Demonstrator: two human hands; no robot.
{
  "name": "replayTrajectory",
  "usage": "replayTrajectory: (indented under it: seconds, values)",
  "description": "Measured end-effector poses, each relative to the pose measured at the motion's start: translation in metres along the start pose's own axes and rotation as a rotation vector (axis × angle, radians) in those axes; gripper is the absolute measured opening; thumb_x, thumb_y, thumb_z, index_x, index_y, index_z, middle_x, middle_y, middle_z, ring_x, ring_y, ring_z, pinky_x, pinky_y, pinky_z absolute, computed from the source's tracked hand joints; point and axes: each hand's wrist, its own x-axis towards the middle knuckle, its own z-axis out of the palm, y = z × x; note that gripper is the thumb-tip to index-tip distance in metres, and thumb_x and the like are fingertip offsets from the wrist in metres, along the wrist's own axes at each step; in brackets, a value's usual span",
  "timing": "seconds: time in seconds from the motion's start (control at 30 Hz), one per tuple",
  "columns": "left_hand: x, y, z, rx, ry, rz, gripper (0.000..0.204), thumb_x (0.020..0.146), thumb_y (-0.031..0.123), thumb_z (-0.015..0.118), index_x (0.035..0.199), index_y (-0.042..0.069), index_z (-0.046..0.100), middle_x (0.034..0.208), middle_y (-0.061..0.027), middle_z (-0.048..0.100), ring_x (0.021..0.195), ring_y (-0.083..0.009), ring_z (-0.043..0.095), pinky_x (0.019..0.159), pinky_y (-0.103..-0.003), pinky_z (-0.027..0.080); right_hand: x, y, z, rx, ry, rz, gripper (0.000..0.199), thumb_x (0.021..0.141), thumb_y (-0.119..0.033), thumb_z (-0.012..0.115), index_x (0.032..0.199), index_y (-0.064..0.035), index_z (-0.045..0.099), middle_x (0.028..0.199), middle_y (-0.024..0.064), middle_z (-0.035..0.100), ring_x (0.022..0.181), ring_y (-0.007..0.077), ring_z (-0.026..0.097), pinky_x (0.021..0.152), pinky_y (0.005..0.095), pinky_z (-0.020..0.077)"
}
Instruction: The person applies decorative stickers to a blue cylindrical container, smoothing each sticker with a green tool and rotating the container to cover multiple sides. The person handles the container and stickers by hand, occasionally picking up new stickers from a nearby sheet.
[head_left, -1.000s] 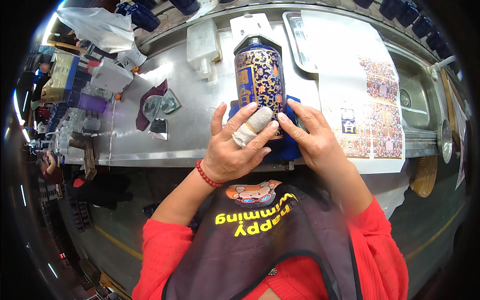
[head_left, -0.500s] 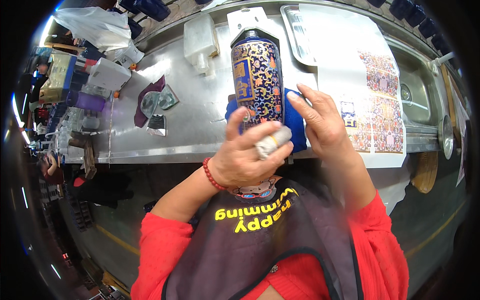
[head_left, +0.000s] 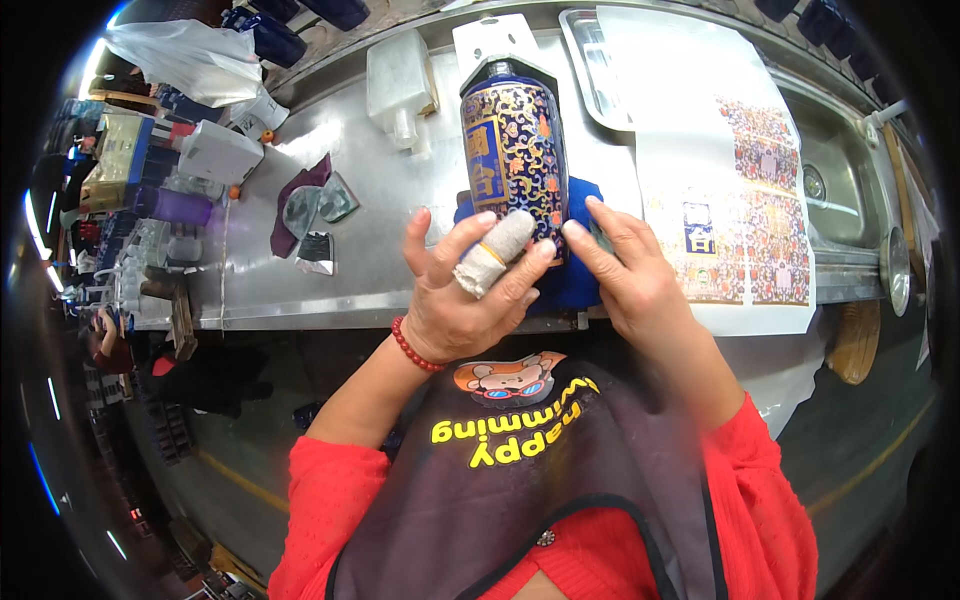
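Observation:
A dark blue bottle (head_left: pixel 522 150) with a gold and coloured floral pattern lies with its neck away from me. Its neck end rests in a white notched stand (head_left: pixel 487 38), and a blue cloth (head_left: pixel 578 285) is under its base. My left hand (head_left: pixel 468 290) is over the near end of the bottle, fingers spread, fingertips at its surface. One of its fingers wears a greyish cloth cover (head_left: pixel 510 238) with a yellow band. My right hand (head_left: pixel 640 285) is at the bottle's lower right edge, fingers stretched out; whether its fingertips press on the bottle I cannot tell.
Printed patterned sheets (head_left: pixel 700 180) lie at the right, beside a steel sink (head_left: pixel 840 185) and over a metal tray (head_left: pixel 585 60). A clear square bottle (head_left: pixel 397 85) stands at the back left. Cloth scraps (head_left: pixel 305 205) lie on the steel table (head_left: pixel 260 290).
My left hand has shifted slightly left, and its covered finger now points up along the bottle instead of across it. My right hand has come down and closer to the bottle's near end.

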Motion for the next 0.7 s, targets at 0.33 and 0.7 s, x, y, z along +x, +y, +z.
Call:
replayTrajectory:
  seconds: [0.33,0.7]
  values:
    - [-0.02,-0.008,0.024,-0.208,-0.024,-0.43,0.102,0.081,0.053,0.076,0.154,-0.002,0.032,0.139,-0.0183,0.052,0.131,-0.0362,0.045,0.116,-0.063,0.01,0.062,0.015,0.002,0.677,0.01,0.532,0.022,0.097,-0.019,0.066,0.106,0.0,0.062,0.092,0.0081,0.065,0.084,0.0129,0.06,0.077,0.0291,0.0502]
    - [-0.02,-0.019,0.028,-0.209,-0.022,-0.411,0.101,0.082,0.062,0.072,0.151,-0.004,0.038,0.132,-0.016,0.058,0.125,-0.0312,0.051,0.116,-0.063,0.011,0.044,-0.014,-0.013,0.182,-0.035,-0.293,0.027,0.072,-0.007,0.078,0.098,-0.0118,0.073,0.09,0.0063,0.06,0.08,0.0252,0.056,0.073,0.0392,0.0446]
